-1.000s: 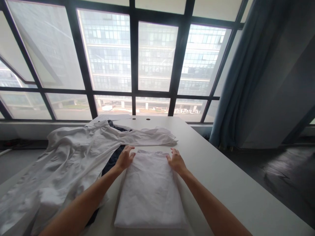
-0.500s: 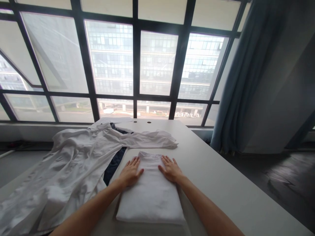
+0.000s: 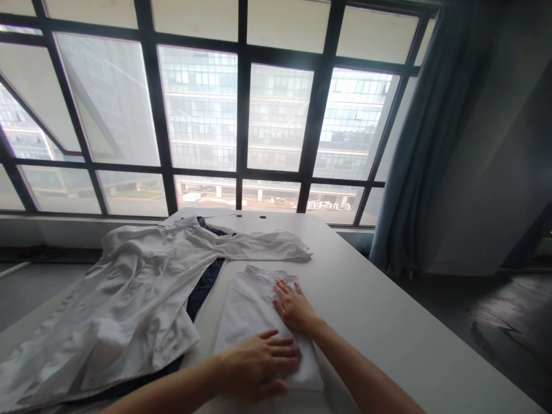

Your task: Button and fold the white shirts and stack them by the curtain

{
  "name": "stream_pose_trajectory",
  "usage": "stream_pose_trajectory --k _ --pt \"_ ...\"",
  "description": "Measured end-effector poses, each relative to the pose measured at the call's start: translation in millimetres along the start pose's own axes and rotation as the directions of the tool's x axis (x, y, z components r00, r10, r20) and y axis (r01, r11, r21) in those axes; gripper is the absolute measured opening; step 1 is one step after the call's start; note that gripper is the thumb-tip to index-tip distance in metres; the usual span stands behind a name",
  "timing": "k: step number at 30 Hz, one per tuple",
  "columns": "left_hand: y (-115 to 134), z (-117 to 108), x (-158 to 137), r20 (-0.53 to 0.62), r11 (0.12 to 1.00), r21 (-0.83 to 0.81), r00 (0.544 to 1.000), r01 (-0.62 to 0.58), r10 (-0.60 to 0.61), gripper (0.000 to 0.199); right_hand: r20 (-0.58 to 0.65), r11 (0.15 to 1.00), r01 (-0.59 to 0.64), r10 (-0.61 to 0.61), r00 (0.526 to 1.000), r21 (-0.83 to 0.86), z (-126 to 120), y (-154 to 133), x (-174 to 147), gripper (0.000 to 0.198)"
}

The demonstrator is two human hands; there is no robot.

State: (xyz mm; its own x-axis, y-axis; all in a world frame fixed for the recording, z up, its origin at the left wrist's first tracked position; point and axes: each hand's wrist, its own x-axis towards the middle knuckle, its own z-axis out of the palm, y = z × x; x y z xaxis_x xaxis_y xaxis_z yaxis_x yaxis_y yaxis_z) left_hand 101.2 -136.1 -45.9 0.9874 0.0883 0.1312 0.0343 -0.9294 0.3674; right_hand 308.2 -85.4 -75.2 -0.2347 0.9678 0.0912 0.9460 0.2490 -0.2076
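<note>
A white shirt, folded into a neat rectangle, lies in front of me with its collar end toward the window. My right hand rests flat on its upper right part, fingers stretched out and holding nothing. Over the near part of the shirt is my left hand, slightly blurred, its fingers extended and pointing right; whether the palm touches the cloth I cannot tell. To the left, a second white shirt is spread unfolded and wrinkled, one sleeve reaching right beyond the folded shirt.
Dark navy cloth shows from beneath the spread shirt. All of this lies on a white table with two dark round holes near its far end. Beyond stand a black-framed window and a blue-grey curtain at right.
My left hand has moved from the folded shirt's upper left edge down and right to its near part. My right hand has shifted slightly inward and down, still flat.
</note>
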Motion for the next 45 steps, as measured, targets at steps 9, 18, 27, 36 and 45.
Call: stream_pose_trajectory --k 9,18,27,36,45 --pt "-11.9 0.0 -5.4 -0.054 0.999 0.003 0.998 -0.034 0.034 0.054 0.093 0.887 0.364 -0.404 0.91 0.284 -10.7 -55.9 28.6 0.057" --pt "-54.6 36.9 3.8 -0.028 0.967 0.216 0.99 -0.133 0.142 0.044 0.077 0.826 0.511 -0.541 0.838 0.238 14.7 -43.0 71.3 0.059" --pt "-47.5 29.7 -4.4 0.029 0.99 0.123 0.997 -0.071 0.068 0.049 0.015 0.931 0.347 -0.351 0.936 0.115 14.1 -8.3 118.7 0.055" --pt "-21.0 9.1 -8.1 -0.055 0.998 -0.069 0.998 -0.005 0.001 0.056 -0.021 0.928 0.352 -0.352 0.936 0.127 -5.9 -4.7 44.9 0.06" --pt "-17.1 3.4 -6.8 -0.008 0.993 -0.116 1.0 0.024 -0.026 0.06 0.047 0.985 0.142 -0.147 0.988 0.102 1.4 57.9 29.7 0.063"
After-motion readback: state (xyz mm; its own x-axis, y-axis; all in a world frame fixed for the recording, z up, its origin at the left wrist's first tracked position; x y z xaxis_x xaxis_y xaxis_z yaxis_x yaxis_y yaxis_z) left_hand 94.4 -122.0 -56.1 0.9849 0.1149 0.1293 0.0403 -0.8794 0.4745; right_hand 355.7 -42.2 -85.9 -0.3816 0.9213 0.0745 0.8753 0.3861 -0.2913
